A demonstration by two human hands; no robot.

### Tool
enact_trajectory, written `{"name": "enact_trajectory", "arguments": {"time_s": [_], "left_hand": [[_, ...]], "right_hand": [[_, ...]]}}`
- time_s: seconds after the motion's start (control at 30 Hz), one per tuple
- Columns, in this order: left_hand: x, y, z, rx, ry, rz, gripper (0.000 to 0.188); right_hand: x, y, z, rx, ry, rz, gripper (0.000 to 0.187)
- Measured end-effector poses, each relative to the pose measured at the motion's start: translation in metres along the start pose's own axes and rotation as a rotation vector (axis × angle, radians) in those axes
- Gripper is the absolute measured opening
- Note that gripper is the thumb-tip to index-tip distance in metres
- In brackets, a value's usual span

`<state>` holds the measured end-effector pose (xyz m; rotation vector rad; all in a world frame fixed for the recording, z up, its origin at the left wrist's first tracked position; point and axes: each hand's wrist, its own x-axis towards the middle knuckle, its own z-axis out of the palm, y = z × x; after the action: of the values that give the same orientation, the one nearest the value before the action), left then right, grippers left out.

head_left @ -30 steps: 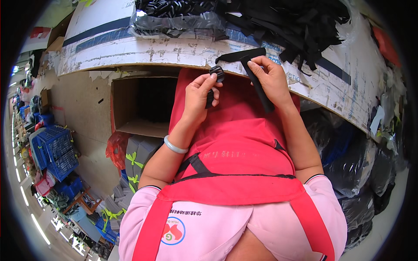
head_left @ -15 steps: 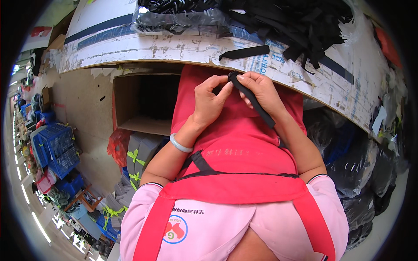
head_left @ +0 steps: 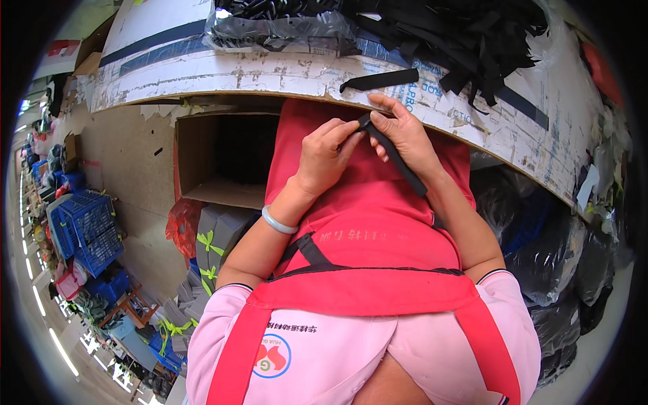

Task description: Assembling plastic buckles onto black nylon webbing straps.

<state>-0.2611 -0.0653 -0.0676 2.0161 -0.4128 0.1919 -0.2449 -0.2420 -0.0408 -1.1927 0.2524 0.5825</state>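
A black fabric strap (head_left: 399, 164) hangs slantwise over my red apron, its loose end toward my right forearm. My left hand (head_left: 325, 154) pinches the strap's upper end between thumb and fingers. With thumb and curled fingers, my right hand (head_left: 407, 138) grips it close beside that end, its index finger lifted toward the table edge. What lies between the fingertips is too small to make out. Just beyond my hands, another black strap (head_left: 381, 80) lies flat on the table, one end bent over.
The cardboard-covered table (head_left: 283, 74) bears a heap of black straps (head_left: 466, 47) and a plastic bag of black pieces (head_left: 280, 30). Below its edge, an open cardboard box (head_left: 226, 152) stands left; black plastic bags (head_left: 553, 256) lie right. Blue crates (head_left: 88, 229) stand farther left.
My left fingers have closed together around the strap's upper end, losing the gap between thumb and index. My right index finger has lifted off the strap toward the table.
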Motion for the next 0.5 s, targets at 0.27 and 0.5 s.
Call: {"name": "enact_trajectory", "arguments": {"time_s": [0.27, 0.5], "left_hand": [[-0.005, 0.005, -0.001, -0.252, -0.012, -0.187, 0.014], [0.002, 0.003, 0.000, -1.153, -0.076, -1.033, 0.025]], "right_hand": [[-0.002, -0.009, -0.012, 0.059, -0.166, 0.139, 0.027], [-0.007, 0.012, 0.002, -0.454, 0.003, -0.422, 0.010]]}}
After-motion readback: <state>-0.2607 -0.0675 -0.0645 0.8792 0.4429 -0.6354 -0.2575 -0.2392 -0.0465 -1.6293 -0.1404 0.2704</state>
